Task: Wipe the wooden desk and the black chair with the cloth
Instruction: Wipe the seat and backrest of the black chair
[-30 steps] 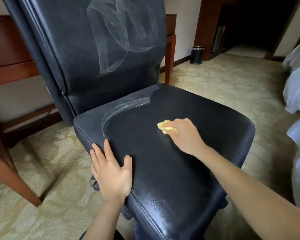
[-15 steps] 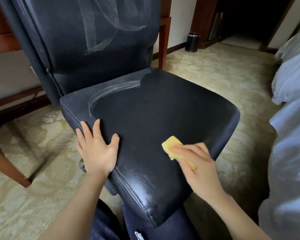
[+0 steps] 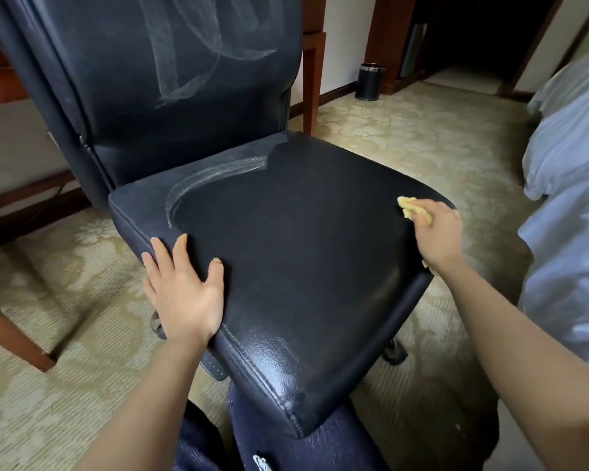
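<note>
**Yellow cloth pressed at the seat's right edge**

A black chair (image 3: 286, 239) with pebbled leather-like upholstery fills the middle of the view. Its broad, rounded seat cushion shows a glossy sheen near the front corner at 6 o'clock, and a pale curved streak is seen across the rear of the seat toward 11 o'clock. Looping whitish smears are visible on the tall backrest at 12 o'clock.

The right hand (image 3: 437, 236) is placed at the seat's edge at 3 o'clock, its fingers curled closed around a small crumpled yellow cloth (image 3: 409, 206), which is held against the upholstery. The left hand (image 3: 184, 290) is laid flat on the seat's left front edge at 9 o'clock, fingers spread and gripping nothing.

Reddish-brown legs and rails of the wooden desk (image 3: 312, 79) are seen behind and to the left of the chair. A patterned beige carpet (image 3: 405, 137) covers the floor, and a small cylindrical black bin (image 3: 369, 81) stands at 1 o'clock. White bedding (image 3: 572, 158) is draped at 3 o'clock.
</note>
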